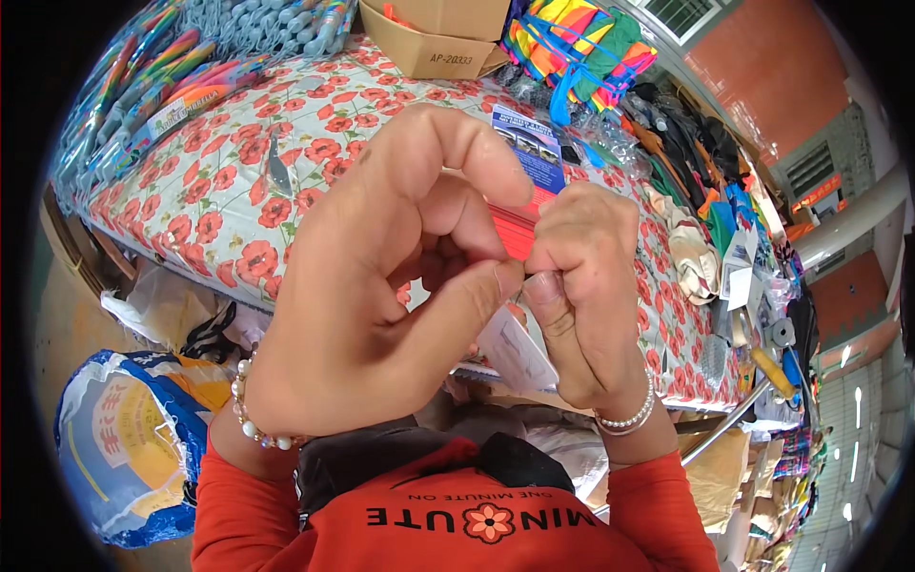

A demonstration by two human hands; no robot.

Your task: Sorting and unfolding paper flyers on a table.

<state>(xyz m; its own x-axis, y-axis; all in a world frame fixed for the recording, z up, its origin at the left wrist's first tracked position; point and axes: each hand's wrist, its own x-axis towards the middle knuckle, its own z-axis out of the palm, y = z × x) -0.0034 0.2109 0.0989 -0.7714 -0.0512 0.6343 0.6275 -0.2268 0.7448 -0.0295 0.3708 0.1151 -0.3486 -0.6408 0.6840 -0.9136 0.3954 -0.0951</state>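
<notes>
Close in front of me my left hand (381,257) is curled, its thumb tip pressed against a finger in a pinch. My right hand (591,286) is closed too, its thumb against the bent forefinger, right beside the left thumb tip. Whatever small thing the two pinches hold is hidden by the fingers. Just under the fingertips a white card (518,351) hangs tilted; which hand holds it I cannot tell. Behind the hands a blue printed card (530,148) and a bright red flat piece (515,234) lie on the table, partly covered by my fingers.
A tablecloth with red flowers (229,224) covers the table. Folded umbrellas (181,81) are heaped far left. A cardboard box (434,48) and a rainbow-coloured fabric bundle (581,52) stand at the back. Mixed goods line the right edge. A blue-and-yellow sack (133,439) sits below left.
</notes>
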